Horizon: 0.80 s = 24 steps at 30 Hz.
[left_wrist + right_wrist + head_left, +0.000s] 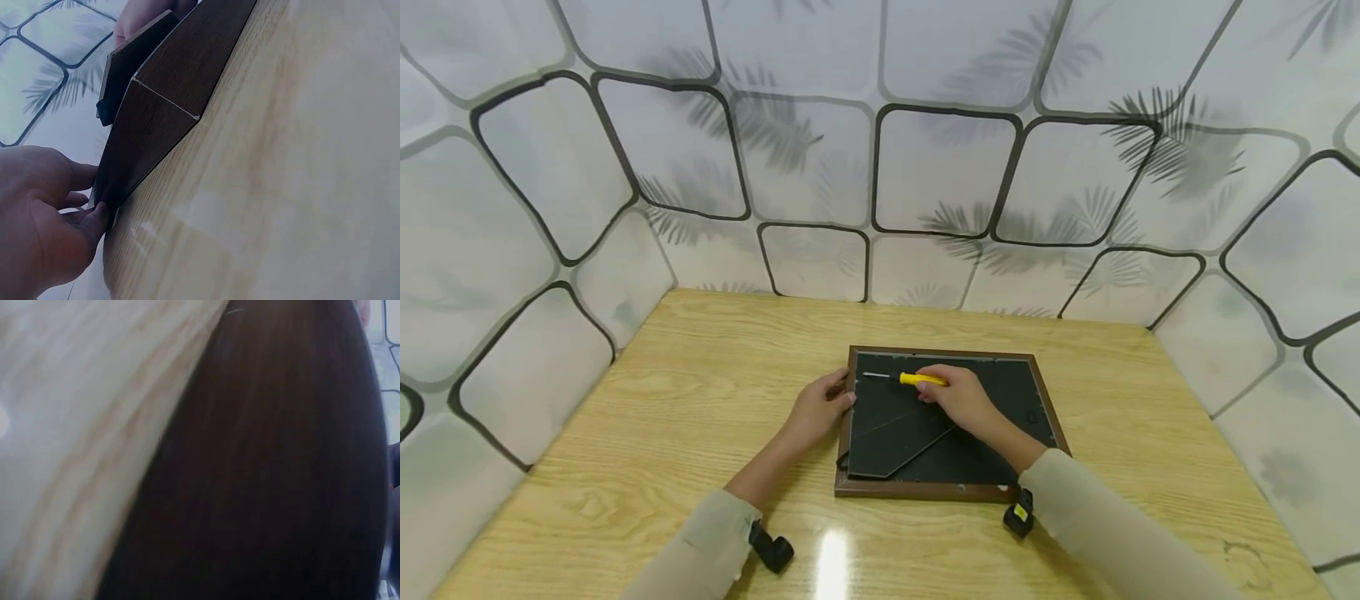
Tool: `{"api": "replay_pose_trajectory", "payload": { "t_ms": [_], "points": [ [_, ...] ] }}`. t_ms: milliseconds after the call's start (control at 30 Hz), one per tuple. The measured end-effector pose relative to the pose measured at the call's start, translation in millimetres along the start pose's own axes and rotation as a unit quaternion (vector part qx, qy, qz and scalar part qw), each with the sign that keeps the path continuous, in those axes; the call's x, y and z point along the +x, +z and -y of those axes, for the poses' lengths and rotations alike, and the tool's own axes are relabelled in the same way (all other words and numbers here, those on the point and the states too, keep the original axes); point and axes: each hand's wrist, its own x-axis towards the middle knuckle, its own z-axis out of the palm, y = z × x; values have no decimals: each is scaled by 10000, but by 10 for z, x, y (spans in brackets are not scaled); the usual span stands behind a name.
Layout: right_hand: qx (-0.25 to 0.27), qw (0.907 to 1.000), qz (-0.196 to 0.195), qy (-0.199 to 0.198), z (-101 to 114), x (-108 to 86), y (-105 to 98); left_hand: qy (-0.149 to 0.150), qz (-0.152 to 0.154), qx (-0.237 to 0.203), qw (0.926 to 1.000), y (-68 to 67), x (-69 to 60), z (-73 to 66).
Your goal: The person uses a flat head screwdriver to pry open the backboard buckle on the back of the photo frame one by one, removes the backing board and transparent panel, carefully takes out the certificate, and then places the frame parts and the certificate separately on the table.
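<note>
A brown picture frame [925,492] lies back side up, showing its black backing board [887,425] and a folded stand. My right hand [958,400] holds a screwdriver [917,379] by its yellow handle above the board, its metal shaft pointing left toward the frame's left side. Whether the tip touches anything is too small to tell. At that left side, my left hand [816,412] grips the frame's edge; in the left wrist view the thumb and fingers of the hand [50,212] meet at the brown side of the frame [156,112]. The right wrist view is filled mostly by the frame's side [262,456].
Under the frame is a light wooden table [700,375] with a bright reflection near its front. A patterned white curtain or wall covering [820,167] stands around the back and sides. Each wrist carries a small black camera [771,550].
</note>
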Motion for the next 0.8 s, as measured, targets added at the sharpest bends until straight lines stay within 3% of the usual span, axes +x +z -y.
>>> {"api": "replay_pose_trajectory", "payload": {
  "t_ms": [333, 800],
  "points": [
    [-30, 10000, -45, 63, 46, 17, 60, 57, -33, -1, 10000, 3, -2, -6],
    [-389, 9984, -394, -144, 79, -30, 134, -100, 6, 5, 10000, 11, 6, 5]
  ]
}}
